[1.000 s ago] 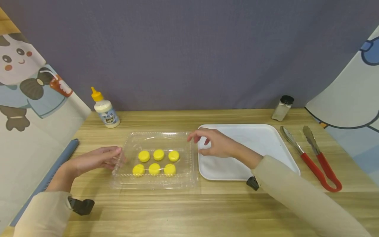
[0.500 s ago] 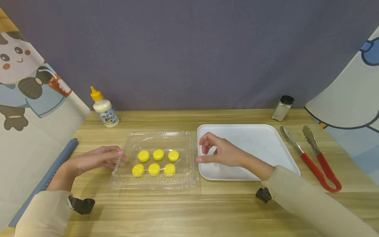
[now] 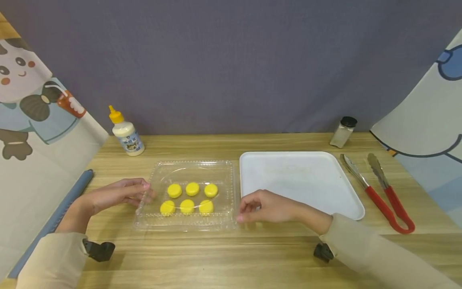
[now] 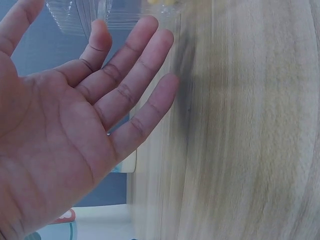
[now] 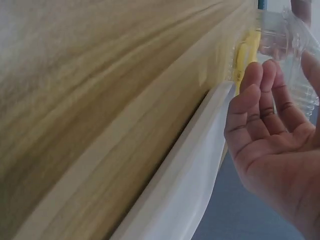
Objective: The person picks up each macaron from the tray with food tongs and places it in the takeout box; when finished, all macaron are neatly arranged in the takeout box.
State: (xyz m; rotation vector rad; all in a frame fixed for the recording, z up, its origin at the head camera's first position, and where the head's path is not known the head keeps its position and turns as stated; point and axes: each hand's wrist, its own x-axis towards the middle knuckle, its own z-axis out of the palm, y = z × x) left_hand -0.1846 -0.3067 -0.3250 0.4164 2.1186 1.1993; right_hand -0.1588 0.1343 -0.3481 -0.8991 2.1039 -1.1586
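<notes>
A clear plastic clamshell box (image 3: 195, 168) with a lid sits on the wooden table, several round yellow macaron-like pieces (image 3: 192, 188) showing through it in two rows. At the box's left edge is my left hand (image 3: 115, 194), its thumb tip at the rim and some fingers seen through the clear plastic. The left wrist view shows that hand's fingers (image 4: 132, 82) spread and gently bent. My right hand (image 3: 270, 206) is at the box's front right corner, thumb and fingertips right by the rim. In the right wrist view its fingers (image 5: 260, 107) are loosely bent, with no object between them.
A white tray (image 3: 299, 172) lies right of the box, partly under my right hand in view. Red-handled tongs (image 3: 388, 196) and a black-capped jar (image 3: 343, 132) are farther right. A yellow-tipped bottle (image 3: 126, 134) stands back left; a long blue-grey object (image 3: 68, 204) lies along the left edge.
My right hand has come from the box's back right corner, over the tray's left side, to the front right corner. My left hand and the box hold nearly the same place.
</notes>
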